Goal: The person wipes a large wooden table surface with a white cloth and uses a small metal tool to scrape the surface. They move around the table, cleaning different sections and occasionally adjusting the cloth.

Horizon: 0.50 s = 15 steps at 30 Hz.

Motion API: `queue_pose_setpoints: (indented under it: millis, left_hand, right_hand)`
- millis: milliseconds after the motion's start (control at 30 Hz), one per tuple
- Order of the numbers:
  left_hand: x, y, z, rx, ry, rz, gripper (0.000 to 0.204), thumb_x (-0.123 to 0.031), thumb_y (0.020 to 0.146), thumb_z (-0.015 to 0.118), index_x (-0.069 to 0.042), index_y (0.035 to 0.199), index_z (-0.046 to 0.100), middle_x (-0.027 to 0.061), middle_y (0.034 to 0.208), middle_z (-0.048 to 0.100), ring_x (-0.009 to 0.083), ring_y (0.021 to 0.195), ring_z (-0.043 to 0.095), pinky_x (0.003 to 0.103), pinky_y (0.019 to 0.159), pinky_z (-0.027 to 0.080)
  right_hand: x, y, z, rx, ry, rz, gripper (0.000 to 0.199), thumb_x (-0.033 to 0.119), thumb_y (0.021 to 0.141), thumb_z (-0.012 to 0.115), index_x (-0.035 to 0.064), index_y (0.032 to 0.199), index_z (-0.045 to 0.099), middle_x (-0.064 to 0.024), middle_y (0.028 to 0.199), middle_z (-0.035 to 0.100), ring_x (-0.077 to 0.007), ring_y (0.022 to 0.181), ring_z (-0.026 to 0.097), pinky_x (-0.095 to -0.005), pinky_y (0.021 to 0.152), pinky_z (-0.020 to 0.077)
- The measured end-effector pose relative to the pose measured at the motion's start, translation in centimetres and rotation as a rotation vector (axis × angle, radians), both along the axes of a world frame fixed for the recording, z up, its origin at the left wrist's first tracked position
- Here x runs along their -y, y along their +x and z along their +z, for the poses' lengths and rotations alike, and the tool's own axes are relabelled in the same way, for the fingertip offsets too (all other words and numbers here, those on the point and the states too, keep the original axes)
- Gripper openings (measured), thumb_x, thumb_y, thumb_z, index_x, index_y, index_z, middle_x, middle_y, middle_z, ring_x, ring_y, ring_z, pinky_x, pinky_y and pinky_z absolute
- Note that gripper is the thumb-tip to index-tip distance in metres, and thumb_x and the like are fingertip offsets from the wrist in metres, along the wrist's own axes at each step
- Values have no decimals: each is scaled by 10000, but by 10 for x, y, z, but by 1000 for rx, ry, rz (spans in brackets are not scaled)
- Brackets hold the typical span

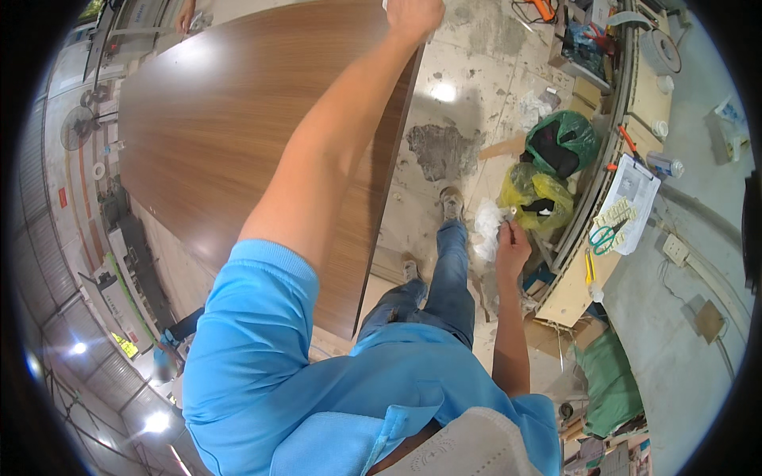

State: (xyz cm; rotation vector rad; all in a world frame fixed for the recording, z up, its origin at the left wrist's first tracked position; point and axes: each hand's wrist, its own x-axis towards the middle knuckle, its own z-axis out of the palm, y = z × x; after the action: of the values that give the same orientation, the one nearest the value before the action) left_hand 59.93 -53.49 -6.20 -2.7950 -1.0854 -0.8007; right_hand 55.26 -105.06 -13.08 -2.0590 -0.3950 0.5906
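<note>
Standing at the long edge of one large panel (238, 127), brown wood-grain, glossy, flat, to the wearer's left: one person, blue short-sleeved shirt (381, 381), jeans. Underfoot, pale tiled floor (464, 71), with dark stains. Right hand (514, 247): lowered at the side, fingers drawn together against one crumpled white bundle (486, 228); whether it is gripped, I cannot tell. Just beyond, one yellow plastic bag (520, 186), open, a black item inside; next to it, one green plastic bag (583, 131), dark contents. Along the right, one workbench (567, 300), pale boards, bearing teal-handled scissors (605, 238), a yellow cutter (590, 268), a printed sheet (631, 198). Farther on, one open box (583, 74), blue plastic within. Left hand (417, 16): arm stretched long across the panel, fingers bent at its far end, partly out of view; a white scrap shows beside it, the hold uncertain. Across the panel, a second person's hand (185, 16). Farthest: one fan (78, 127), lit lamps (157, 422) under a metal roof.
</note>
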Motion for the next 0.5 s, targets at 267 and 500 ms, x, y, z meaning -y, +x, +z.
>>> queue_pose_setpoints:
  millis: [267,500]
  left_hand:
    - [120,-119,16,-197,-153,-90,594,-257,1000,655,-85,1550,511,181,1572,521,393,1469,459,517,1196,387]
    - [362,-357,46,-395,-460,-189,731,-118,834,733,-75,1538,540,104,1651,461,351,1527,402,521,1252,344]
  right_hand:
    - [11,-2,-5,8,-91,107,229,172,1020,703,-51,1066,724,-110,798,679,-151,697,605,-316,671,500]
    - [-16,-49,10,-206,194,136,245,156,1034,704,-68,1128,736,14,818,674,-54,719,534,-243,636,439]
